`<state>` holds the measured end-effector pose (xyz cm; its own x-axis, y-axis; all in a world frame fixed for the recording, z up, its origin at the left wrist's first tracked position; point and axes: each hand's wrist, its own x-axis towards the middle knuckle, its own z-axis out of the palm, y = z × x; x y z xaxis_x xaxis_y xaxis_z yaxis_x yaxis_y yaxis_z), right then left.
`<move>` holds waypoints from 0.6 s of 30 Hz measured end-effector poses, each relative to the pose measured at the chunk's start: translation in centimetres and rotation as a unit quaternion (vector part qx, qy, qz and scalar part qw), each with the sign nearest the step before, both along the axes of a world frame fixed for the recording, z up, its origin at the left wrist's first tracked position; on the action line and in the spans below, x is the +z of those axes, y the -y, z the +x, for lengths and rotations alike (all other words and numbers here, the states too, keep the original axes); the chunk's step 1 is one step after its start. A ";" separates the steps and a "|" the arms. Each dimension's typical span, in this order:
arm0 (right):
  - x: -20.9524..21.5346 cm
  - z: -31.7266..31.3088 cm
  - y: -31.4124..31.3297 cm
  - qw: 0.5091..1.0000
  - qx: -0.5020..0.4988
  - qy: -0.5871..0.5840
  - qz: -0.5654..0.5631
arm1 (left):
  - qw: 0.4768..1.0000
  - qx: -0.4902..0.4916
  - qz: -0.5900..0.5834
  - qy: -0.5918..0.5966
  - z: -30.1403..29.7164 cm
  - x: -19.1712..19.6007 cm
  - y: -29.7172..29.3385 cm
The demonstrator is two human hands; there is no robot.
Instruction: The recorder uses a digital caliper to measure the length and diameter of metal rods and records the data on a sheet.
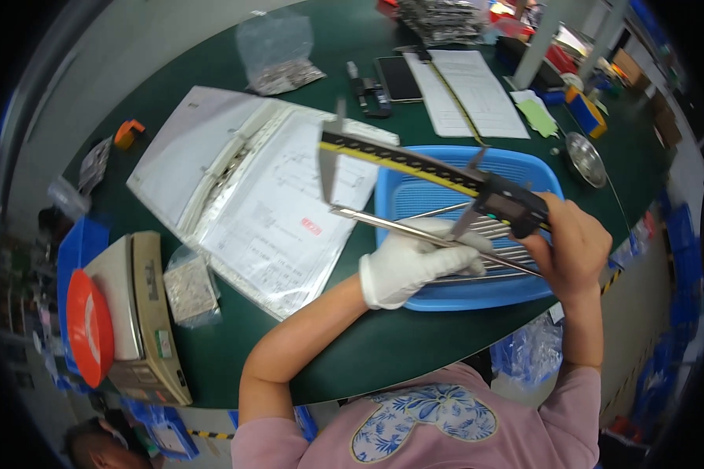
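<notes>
At frame centre, my gloved left hand [403, 266] pinches a thin metal rod [414, 230] over the blue tray [446, 160]. My bare right hand [575, 246] grips the digital caliper [438, 168]. The rod looks stiff, light and slippery; hold it mid-length.

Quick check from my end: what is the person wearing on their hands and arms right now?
The left hand wears a white fabric glove that ends at the wrist. The right hand is bare. Both forearms are uncovered, with pink short sleeves ending near the elbows.
</notes>
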<state>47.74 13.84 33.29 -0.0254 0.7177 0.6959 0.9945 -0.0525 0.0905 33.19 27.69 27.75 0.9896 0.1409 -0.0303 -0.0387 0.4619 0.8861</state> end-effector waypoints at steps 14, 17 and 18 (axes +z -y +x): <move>-0.7 0.7 0.0 1.000 -0.022 0.014 0.011 | 1.000 0.027 0.006 -0.004 0.0 -0.3 0.1; -0.8 0.6 -0.1 1.000 -0.018 0.011 0.011 | 1.000 0.028 0.006 -0.002 -0.2 -0.4 0.1; -0.9 0.5 -0.1 1.000 -0.020 0.011 0.008 | 1.000 0.027 0.008 -0.003 -0.2 -0.4 0.0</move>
<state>48.25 13.94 32.43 -0.0122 0.7073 0.7068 0.9893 -0.0942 0.1113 32.95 27.71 27.33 0.9802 0.1949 -0.0333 -0.0582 0.4454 0.8934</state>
